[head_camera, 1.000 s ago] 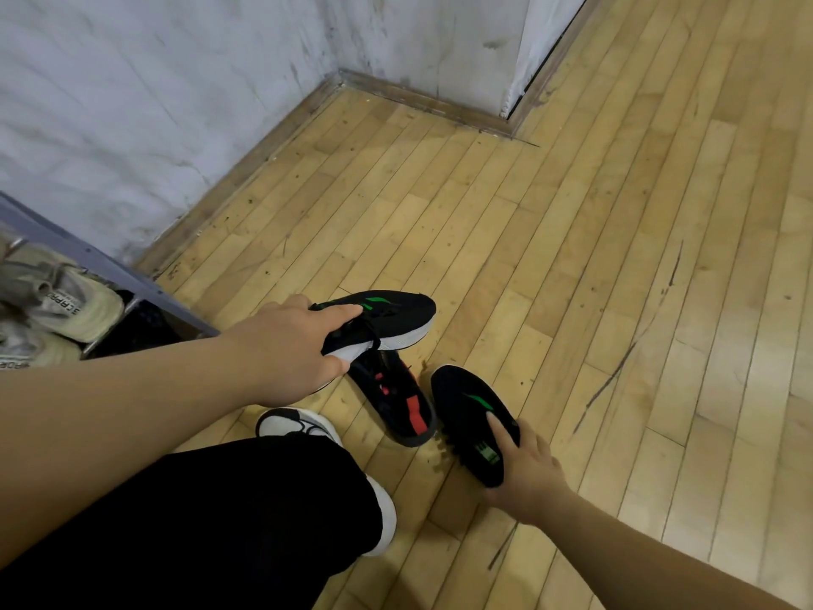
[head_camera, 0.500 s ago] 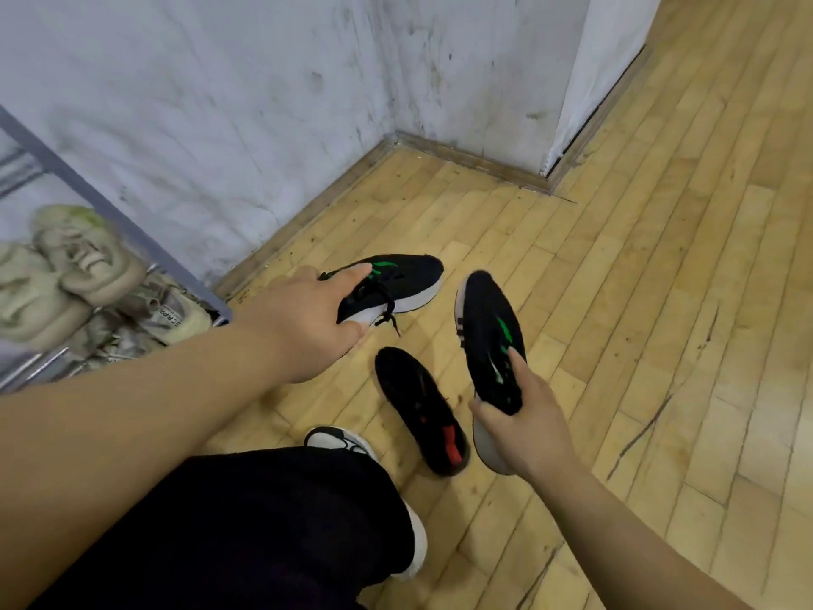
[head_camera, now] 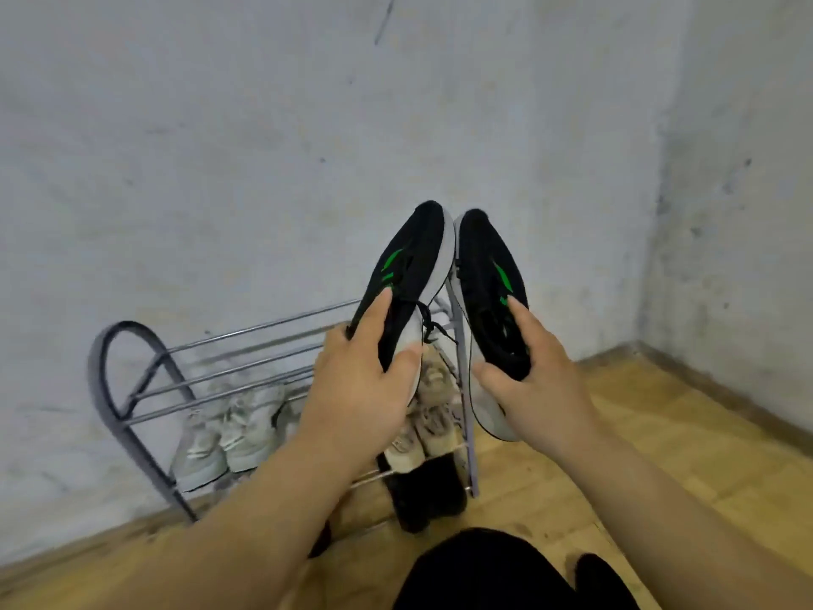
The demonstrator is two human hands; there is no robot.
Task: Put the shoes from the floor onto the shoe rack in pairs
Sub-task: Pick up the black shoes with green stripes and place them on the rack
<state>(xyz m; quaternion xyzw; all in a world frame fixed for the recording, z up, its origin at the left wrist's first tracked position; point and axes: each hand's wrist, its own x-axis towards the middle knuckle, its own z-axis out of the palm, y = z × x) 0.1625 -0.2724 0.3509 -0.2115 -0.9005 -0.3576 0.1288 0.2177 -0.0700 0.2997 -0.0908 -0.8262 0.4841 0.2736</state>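
The left hand (head_camera: 360, 380) grips a black fabric sneaker with green stripes and a white sole (head_camera: 413, 266). The right hand (head_camera: 541, 389) grips the matching sneaker (head_camera: 488, 275). Both point toes up, soles facing, just beside each other, before a grey metal-tube shoe rack (head_camera: 114, 389). The rack holds pale grey sneakers (head_camera: 220, 438), with black shoes (head_camera: 426, 495) below them.

Shoes (head_camera: 422, 275) above rack (head_camera: 132, 389)

I raised one black sneaker (head_camera: 418, 266) in my left hand (head_camera: 360, 389) and the matching sneaker (head_camera: 488, 275) in my right hand (head_camera: 541, 389) from near floor level, turned both toes-up with soles facing, and positioned them before the shoe rack (head_camera: 127, 325).
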